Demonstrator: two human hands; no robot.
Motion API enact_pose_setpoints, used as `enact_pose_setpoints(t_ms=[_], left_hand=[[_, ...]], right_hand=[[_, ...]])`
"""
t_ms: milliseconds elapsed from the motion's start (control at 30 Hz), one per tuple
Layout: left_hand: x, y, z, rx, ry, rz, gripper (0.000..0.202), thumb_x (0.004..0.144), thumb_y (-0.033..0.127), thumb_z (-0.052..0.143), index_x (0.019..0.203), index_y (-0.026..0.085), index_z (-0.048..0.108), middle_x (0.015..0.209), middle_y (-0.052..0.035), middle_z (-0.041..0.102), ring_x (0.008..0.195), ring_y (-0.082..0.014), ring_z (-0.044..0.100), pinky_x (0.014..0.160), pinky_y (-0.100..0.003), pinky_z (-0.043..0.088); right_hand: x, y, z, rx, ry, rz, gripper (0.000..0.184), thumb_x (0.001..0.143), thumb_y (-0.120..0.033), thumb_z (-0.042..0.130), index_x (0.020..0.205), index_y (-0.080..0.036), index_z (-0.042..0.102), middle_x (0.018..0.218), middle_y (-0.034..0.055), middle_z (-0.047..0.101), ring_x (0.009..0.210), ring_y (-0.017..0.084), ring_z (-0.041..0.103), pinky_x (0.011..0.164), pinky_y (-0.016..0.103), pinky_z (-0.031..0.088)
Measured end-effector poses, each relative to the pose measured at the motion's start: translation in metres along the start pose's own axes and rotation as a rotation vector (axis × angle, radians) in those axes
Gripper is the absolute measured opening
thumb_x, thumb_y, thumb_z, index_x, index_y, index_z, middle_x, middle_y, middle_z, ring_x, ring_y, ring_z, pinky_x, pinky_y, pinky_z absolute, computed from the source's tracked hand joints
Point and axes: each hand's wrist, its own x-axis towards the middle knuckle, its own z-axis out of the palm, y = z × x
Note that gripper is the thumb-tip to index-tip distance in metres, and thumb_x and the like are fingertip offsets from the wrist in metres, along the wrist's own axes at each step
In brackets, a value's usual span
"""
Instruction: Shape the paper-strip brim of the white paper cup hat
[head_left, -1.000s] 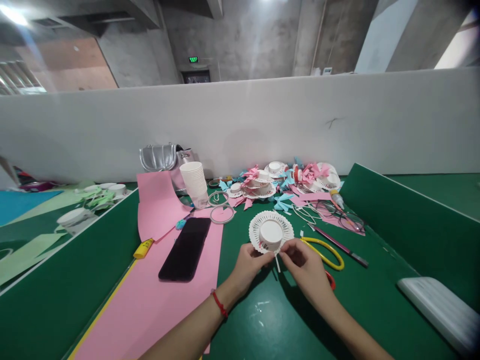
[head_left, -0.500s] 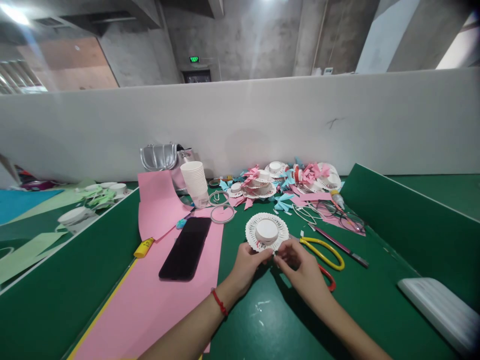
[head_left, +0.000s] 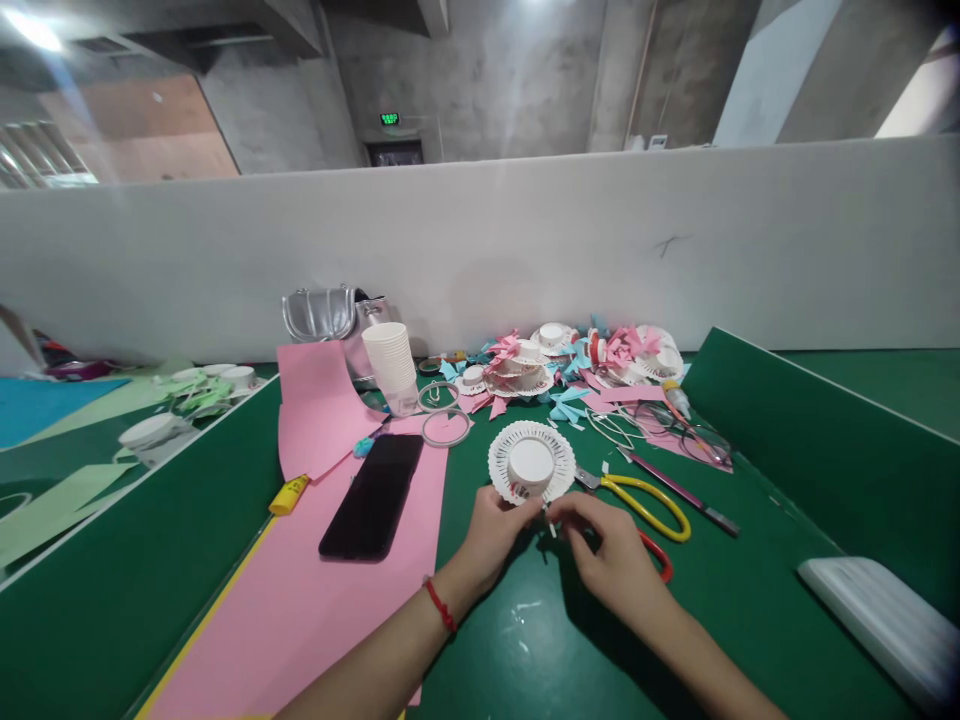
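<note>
Watching remotely, I see the left hand [head_left: 493,528] pinching the near rim of a frilled white paper piece [head_left: 531,464] above the green table [head_left: 517,665]; the right hand's [head_left: 611,545] fingertips close narrowly beside it, their grip I cannot tell. Scissors [head_left: 616,481] lie partly behind that hand; a black phone [head_left: 373,497] sits left; stacked cups [head_left: 390,358] stand farther back.
</note>
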Motion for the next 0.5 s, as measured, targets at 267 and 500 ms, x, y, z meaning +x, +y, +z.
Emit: enact_pose_setpoints(t_ms=[267, 500], left_hand=[[0.0016, -0.0027, -0.0010, -0.017, 0.008, -0.004, 0.012, 0.055, 0.017, 0.066, 0.052, 0.011, 0.055, 0.047, 0.0050, 0.048, 0.045, -0.0056, 0.036, 0.046, -0.018, 0.030], [-0.0024, 0.0032, 0.0034, 0.143, -0.005, 0.119, 0.010, 0.057, 0.014, 0.062, 0.065, 0.009, 0.062, 0.063, -0.0023, 0.062, 0.058, -0.0117, 0.052, 0.059, -0.022, 0.041]], right_hand=[[-0.0036, 0.0038, -0.0029, -0.306, 0.039, -0.213, 0.021, 0.079, -0.012, 0.043, 0.086, -0.020, 0.061, 0.078, 0.0051, 0.065, 0.068, 0.016, 0.060, 0.062, 0.026, 0.045], [-0.0046, 0.0066, 0.0014, -0.201, 0.103, -0.121, 0.018, 0.081, -0.020, 0.043, 0.080, -0.019, 0.060, 0.074, 0.0049, 0.066, 0.063, 0.016, 0.060, 0.058, 0.024, 0.045]])
